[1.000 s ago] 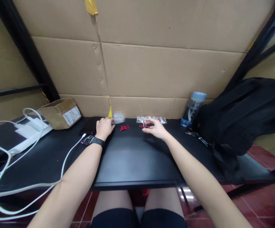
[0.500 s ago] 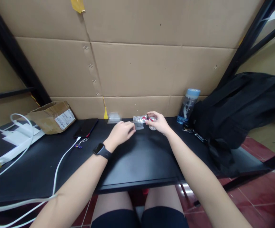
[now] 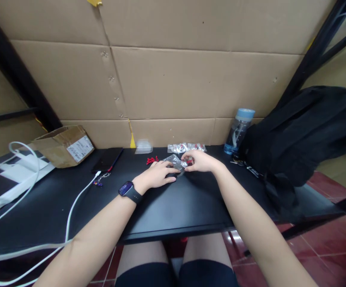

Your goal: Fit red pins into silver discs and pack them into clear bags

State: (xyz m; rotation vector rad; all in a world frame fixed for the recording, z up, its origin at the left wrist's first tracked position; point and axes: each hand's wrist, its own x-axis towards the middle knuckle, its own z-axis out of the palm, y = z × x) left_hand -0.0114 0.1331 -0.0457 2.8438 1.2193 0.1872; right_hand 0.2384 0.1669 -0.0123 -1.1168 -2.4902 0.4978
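Observation:
My left hand (image 3: 160, 174) lies low over the black table with its fingers stretched and apart, the fingertips at a clear plastic bag (image 3: 173, 160). My right hand (image 3: 202, 160) is closed in a pinch on a small silver and red item (image 3: 187, 162), at the bag's right end. Whether that item is inside the bag or beside it I cannot tell. Several red pieces (image 3: 152, 160) lie just beyond my left hand. Behind my right hand, a row of clear packets (image 3: 175, 148) with silver and red contents rests near the cardboard wall.
A stack of clear plastic bags (image 3: 144, 146) lies at the back. To the left are a phone (image 3: 107, 159), a keychain (image 3: 101, 180), a white cable (image 3: 74, 211) and an open cardboard box (image 3: 63, 147). A water bottle (image 3: 239, 131) and black backpack (image 3: 307, 135) stand right.
My right hand has come down and nearer with the small item. My left hand has lowered and spread its fingers at the bag. The red pieces now show.

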